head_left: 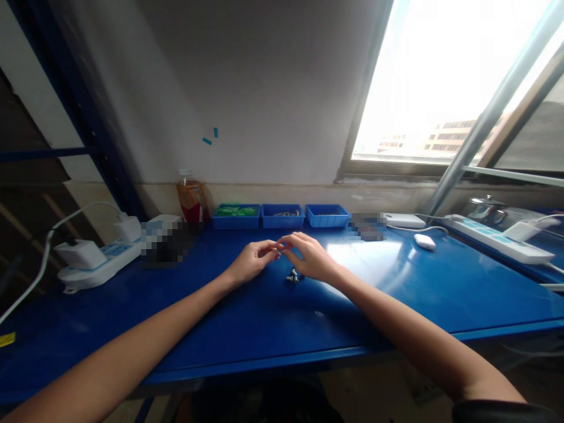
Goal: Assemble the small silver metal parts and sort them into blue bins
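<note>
My left hand (252, 260) and my right hand (308, 255) meet fingertip to fingertip, a little above the middle of the blue table. The fingers of both are pinched together; what lies between them is too small and hidden to name. Just below my right hand a little heap of small, pale metal pieces (292, 277), which look like screws or bolts, rests on the tabletop. Behind the hands stand three blue bins: the left bin (237, 222) holds green packets, the middle bin (282, 221) several pale metal pieces, and the right bin (328, 221) small dark pieces.
On the left lie a white power strip (88, 276) with plugged-in chargers and a bottle (192, 200) of amber drink. To the right are a white earbud case (425, 241), a white box-like device (404, 220) with a cable, and another power strip (497, 239). The table's front edge (273, 359) runs below my arms.
</note>
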The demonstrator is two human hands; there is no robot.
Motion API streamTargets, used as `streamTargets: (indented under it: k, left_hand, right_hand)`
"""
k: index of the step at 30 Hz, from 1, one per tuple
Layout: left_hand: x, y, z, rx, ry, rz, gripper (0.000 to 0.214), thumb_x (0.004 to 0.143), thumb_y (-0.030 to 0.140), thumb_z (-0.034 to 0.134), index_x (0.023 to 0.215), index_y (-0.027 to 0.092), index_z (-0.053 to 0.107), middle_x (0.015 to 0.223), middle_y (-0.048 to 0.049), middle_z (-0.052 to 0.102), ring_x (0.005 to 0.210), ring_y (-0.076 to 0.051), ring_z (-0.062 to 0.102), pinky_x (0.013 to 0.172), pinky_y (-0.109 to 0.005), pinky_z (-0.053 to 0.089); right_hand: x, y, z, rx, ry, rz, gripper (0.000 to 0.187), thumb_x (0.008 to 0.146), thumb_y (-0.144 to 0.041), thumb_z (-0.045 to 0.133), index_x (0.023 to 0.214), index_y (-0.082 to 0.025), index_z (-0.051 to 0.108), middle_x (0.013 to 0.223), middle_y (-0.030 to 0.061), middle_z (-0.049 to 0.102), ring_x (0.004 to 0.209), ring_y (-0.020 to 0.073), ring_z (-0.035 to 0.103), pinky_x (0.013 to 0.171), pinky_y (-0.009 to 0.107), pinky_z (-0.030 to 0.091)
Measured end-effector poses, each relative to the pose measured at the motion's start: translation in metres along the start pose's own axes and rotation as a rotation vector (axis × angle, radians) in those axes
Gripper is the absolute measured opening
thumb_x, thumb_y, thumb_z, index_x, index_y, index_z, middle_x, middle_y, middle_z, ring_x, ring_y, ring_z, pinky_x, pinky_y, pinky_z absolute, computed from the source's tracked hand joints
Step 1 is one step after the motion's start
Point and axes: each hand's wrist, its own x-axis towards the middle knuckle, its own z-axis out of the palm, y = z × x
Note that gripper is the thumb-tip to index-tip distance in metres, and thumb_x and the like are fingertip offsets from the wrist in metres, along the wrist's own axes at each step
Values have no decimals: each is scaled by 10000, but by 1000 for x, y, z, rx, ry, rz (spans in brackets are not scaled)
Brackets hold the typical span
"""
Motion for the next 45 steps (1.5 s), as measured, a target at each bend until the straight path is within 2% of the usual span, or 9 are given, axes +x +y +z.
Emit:
streamTargets:
  k: [11, 16, 20, 24, 29, 36, 38, 41, 45]
  left_hand:
    - [-1, -6, -2, -88, -1, -61, 392, 773, 401, 641, 1056, 158, 520, 776, -12, 638, 778, -168, 633, 749, -305, 493]
    - [-2, -6, 0, -61, 38, -5, 346, 804, 410, 598, 1037, 176, 495, 836, -25, 642, 822, -170, 637, 756, -303, 498]
    - [-4, -1, 2, 125, 99, 77, 307, 765, 398, 646, 955, 173, 559, 854, -38, 645, 799, -168, 621, 732, -283, 495]
    - [-5, 4, 2, 182, 116, 63, 277, 812, 414, 581, 927, 163, 601, 846, -47, 655, 798, -179, 616, 730, -281, 486]
    - [-5, 4, -2, 125, 70, 23, 301, 878, 420, 472, 850, 149, 601, 730, -21, 612, 718, -160, 583, 695, -267, 465]
    - [-5, 7, -1, 129, -36, 22, 398, 929, 441, 348, 865, 139, 599, 723, -27, 605, 694, -148, 565, 676, -265, 451]
    - [-7, 11, 0, 210, -81, 36, 356, 909, 440, 410, 997, 149, 594, 791, -33, 615, 720, -151, 574, 654, -257, 448]
    - [-13, 20, 1, 415, -227, 154, 312, 834, 382, 573, 1079, 190, 596, 929, -47, 605, 806, -162, 575, 670, -247, 446]
    - [-18, 27, 4, 579, -379, 304, 196, 837, 275, 579, 1015, 213, 631, 981, -51, 593, 900, -175, 560, 787, -267, 441]
  right_hand:
    - [1, 7, 6, -29, -50, -87, 112, 873, -196, 527, 957, -225, 595, 893, 32, 607, 839, 156, 565, 749, 263, 440]
    - [1, 1, 9, -36, -3, 8, 61, 875, -215, 535, 872, -203, 594, 840, 29, 605, 785, 152, 563, 702, 259, 432]
    - [2, 0, 14, 19, 27, 64, 117, 894, -219, 502, 816, -201, 588, 794, 17, 587, 737, 135, 556, 657, 240, 423]
    - [3, -1, 17, 34, 55, 115, 133, 901, -250, 491, 806, -202, 571, 781, 16, 593, 736, 142, 564, 664, 252, 428]
    - [2, -3, 14, -2, 59, 52, 161, 861, -269, 556, 1011, -211, 546, 880, 32, 609, 819, 161, 580, 718, 272, 444]
    - [9, 3, 5, -139, 74, -55, 139, 919, -277, 464, 890, -202, 577, 836, 40, 626, 790, 159, 575, 733, 267, 426]
    - [20, 17, -6, -232, 155, 18, 202, 932, -303, 432, 865, -195, 590, 832, 50, 630, 799, 168, 576, 748, 277, 420]
    - [32, 48, -27, -386, 284, 307, 235, 916, -338, 454, 1010, -168, 586, 920, 84, 641, 856, 206, 588, 746, 300, 423]
    - [21, 77, -38, -466, 164, 588, 453, 856, -386, 543, 1228, -134, 483, 1077, 131, 625, 971, 266, 586, 772, 337, 435]
